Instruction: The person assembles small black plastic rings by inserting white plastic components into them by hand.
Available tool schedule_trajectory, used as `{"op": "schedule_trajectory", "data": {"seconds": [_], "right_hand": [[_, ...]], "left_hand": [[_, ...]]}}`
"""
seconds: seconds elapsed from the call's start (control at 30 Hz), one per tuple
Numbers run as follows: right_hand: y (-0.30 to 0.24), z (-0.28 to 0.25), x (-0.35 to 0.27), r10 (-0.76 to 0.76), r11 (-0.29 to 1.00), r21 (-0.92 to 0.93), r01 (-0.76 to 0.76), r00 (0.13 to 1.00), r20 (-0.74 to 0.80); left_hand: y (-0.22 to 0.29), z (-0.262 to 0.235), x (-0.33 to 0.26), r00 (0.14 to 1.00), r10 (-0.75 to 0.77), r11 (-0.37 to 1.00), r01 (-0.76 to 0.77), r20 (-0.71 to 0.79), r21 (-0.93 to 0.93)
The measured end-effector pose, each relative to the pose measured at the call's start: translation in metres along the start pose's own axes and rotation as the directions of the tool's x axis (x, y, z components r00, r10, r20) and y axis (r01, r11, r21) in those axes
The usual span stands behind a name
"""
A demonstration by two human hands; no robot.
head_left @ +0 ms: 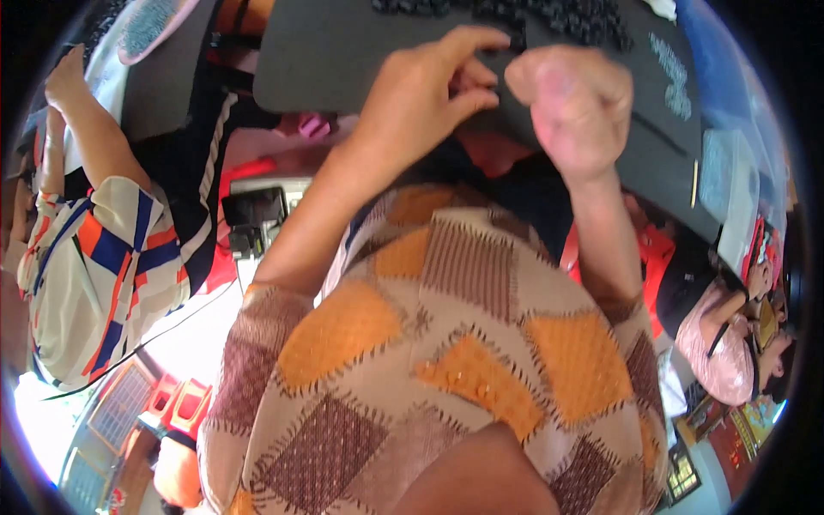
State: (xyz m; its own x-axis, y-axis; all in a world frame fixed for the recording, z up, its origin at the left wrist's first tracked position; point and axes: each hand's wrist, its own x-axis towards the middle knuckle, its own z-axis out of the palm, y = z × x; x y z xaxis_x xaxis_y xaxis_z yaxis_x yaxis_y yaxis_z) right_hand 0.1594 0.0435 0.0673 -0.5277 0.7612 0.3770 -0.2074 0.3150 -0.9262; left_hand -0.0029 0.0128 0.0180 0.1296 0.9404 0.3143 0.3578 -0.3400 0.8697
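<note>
Above the dark table (330, 56), my left hand (421, 90) has its thumb and index finger apart, with the other fingers curled loosely behind. Nothing shows in the gap. A small black piece (518, 36) lies by the tip of its index finger; whether they touch I cannot tell. Close on the right, my right hand (579, 112) is closed with its fingers curled in, slightly blurred. What it may hold is hidden. Beyond both hands is a spread pile of small black parts (571, 19).
A cluster of small pale, clear-looking pieces (672, 75) lies at the table's right. A thin light stick (694, 183) is near the right edge, beside a translucent plastic bin (721, 176). At far left, another person's arm (99, 129) reaches near a bowl of bluish bits (150, 26).
</note>
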Motion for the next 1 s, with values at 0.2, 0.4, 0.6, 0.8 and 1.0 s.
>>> {"op": "schedule_trajectory", "data": {"seconds": [0.2,0.4,0.6,0.8,1.0], "right_hand": [[-0.007,-0.02,-0.016,-0.274,0.889,0.344,0.301,0.953,-0.127],[-0.025,-0.049,-0.01,-0.263,0.925,0.297,0.236,0.963,0.056],[0.014,-0.015,-0.014,-0.013,0.923,0.383,-0.023,0.996,0.093],[-0.004,-0.02,0.018,-0.115,0.914,0.405,0.03,0.975,0.188],[0.039,-0.019,-0.012,0.071,0.946,0.321,-0.052,0.996,-0.048]], "left_hand": [[-0.009,0.005,-0.001,1.0,0.025,1.0,-0.025,0.015,-0.01],[0.001,0.005,0.002,0.998,0.043,0.999,-0.043,0.035,0.009],[0.002,0.007,0.001,0.997,0.071,0.996,-0.07,-0.008,0.058],[-0.004,0.004,0.0,0.996,0.077,0.996,-0.075,-0.045,0.043],[-0.004,0.003,-0.001,0.994,0.103,0.994,-0.102,-0.021,0.05]]}}
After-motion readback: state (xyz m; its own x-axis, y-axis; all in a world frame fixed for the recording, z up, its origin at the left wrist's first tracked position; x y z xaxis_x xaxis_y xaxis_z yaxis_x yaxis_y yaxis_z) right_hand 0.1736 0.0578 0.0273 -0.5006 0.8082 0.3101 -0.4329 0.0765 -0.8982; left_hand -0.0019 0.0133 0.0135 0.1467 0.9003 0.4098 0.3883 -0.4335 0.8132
